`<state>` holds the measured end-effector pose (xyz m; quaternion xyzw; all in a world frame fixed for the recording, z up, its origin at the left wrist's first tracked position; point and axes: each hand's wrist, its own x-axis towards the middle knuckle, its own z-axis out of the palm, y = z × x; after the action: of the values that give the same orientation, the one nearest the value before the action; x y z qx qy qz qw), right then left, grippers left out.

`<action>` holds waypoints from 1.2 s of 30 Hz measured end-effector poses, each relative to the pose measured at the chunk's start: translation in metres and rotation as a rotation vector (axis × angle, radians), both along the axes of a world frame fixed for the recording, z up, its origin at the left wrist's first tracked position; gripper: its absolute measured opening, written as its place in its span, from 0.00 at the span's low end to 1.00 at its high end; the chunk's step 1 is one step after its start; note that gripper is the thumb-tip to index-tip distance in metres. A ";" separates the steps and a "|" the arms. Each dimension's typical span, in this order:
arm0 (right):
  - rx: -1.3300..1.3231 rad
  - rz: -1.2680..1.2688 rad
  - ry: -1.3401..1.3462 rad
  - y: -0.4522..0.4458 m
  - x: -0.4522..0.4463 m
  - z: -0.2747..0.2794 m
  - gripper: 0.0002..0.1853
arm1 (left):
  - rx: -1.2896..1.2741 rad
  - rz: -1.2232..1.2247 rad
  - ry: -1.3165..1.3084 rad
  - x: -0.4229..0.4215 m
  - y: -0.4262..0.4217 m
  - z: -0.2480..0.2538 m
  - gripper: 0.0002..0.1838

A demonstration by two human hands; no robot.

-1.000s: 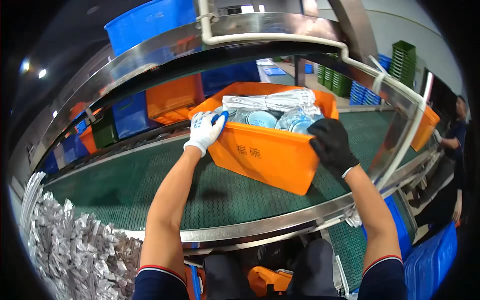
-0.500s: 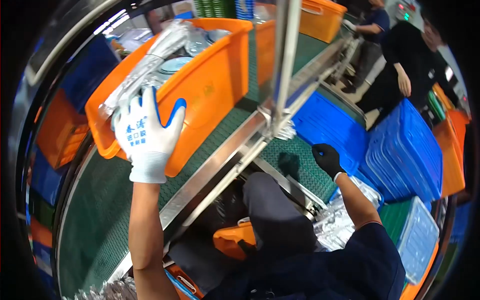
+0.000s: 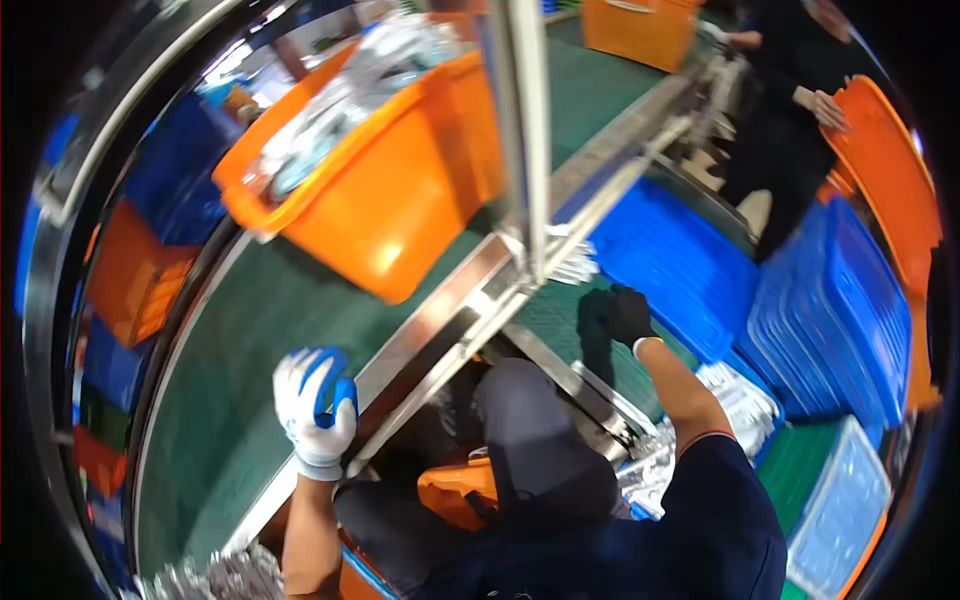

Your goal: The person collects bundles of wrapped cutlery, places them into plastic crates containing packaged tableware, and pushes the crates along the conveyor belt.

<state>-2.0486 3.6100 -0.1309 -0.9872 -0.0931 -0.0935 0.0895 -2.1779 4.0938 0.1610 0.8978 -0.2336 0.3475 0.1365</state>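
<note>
My left hand (image 3: 315, 405), in a white glove with blue-coated fingers, hovers above the green conveyor belt (image 3: 205, 440) with fingers loosely bent, thumb apart and nothing in it. Farther along the belt stands an orange bin (image 3: 385, 205), tilted in my view, holding clear plastic-wrapped items (image 3: 350, 100). My right hand (image 3: 629, 315), in a black glove, is over a green textured surface (image 3: 560, 325) near a flat blue lid (image 3: 675, 265). Its dark fingers are blurred, so their pose is unclear.
A metal rail with a post (image 3: 530, 150) divides the belt from my side. At right stand stacked blue lids (image 3: 825, 320) and silvery plastic packets (image 3: 735, 400). A co-worker (image 3: 785, 130) holds an orange lid (image 3: 890, 170). Another orange bin (image 3: 640, 32) is farther up the belt.
My left hand has come away from the orange bin, down and back toward me. The bin sits farther up the belt. My right hand moved slightly left; the co-worker now holds an orange lid.
</note>
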 end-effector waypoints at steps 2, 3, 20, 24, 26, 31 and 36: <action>0.189 0.082 -0.188 0.027 0.032 0.003 0.13 | -0.100 0.214 0.026 -0.025 0.034 -0.041 0.13; 0.067 0.094 -0.064 0.046 0.043 0.025 0.11 | -0.167 0.382 0.074 -0.039 0.050 -0.066 0.14; -0.110 0.147 0.184 0.070 0.195 -0.124 0.27 | -0.241 0.974 0.216 -0.030 0.080 -0.112 0.33; -0.123 0.173 0.184 0.058 0.185 -0.137 0.31 | -0.235 0.977 0.229 -0.030 0.080 -0.112 0.33; -0.130 0.194 0.181 0.055 0.177 -0.138 0.33 | -0.251 0.978 0.240 -0.030 0.079 -0.108 0.33; -0.109 0.246 0.153 0.049 0.131 -0.131 0.38 | -0.254 0.969 0.238 -0.031 0.080 -0.107 0.35; -0.149 0.382 0.188 0.022 0.071 -0.092 0.48 | -0.282 0.949 0.245 -0.033 0.079 -0.102 0.35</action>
<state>-1.9773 3.6323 -0.2230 -0.9599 -0.2764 0.0246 0.0406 -2.2109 4.1725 0.0593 0.9120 0.2670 0.2915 0.1096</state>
